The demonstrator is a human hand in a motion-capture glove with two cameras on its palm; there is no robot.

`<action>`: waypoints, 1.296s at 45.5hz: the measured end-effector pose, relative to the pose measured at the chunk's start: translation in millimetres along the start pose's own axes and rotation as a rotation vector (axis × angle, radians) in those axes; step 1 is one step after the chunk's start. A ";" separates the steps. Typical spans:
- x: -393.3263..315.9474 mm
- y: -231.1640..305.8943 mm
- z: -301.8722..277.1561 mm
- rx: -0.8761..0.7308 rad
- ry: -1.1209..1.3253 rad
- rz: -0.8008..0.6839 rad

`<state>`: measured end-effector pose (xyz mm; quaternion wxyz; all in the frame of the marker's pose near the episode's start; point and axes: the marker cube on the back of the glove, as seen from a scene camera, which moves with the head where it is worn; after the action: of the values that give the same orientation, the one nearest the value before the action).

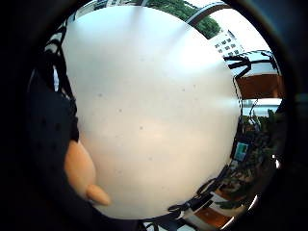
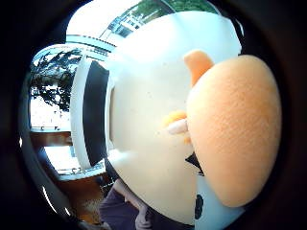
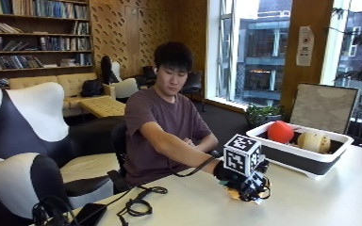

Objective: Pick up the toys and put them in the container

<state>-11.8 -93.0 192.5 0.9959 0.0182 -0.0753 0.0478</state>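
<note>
The gloved right hand (image 3: 243,181) rests low on the table (image 3: 319,197), fingers curled round an orange-and-white plush toy (image 2: 232,129) — likely soft, light and compressible, best gripped across its rounded body — near the container (image 3: 303,157), which already holds toys.
</note>
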 end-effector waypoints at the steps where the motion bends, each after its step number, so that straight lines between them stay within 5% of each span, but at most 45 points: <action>1: -0.1 -1.7 -3.2 -0.017 -0.009 0.005; 19: -59.1 -10.2 -143.1 0.033 0.087 -0.002; 30: -160.6 -8.7 -213.3 0.114 0.135 -0.153; 43: -292.8 -1.3 -196.7 0.099 0.196 -0.369; 47: -314.8 -4.0 -174.8 0.089 0.281 -0.303; 52: -351.0 6.4 -150.8 0.027 0.163 -0.450; 59: -377.5 5.0 -123.1 0.020 0.175 -0.442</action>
<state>-365.6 -117.6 13.8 0.9846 0.0398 0.0178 -0.1693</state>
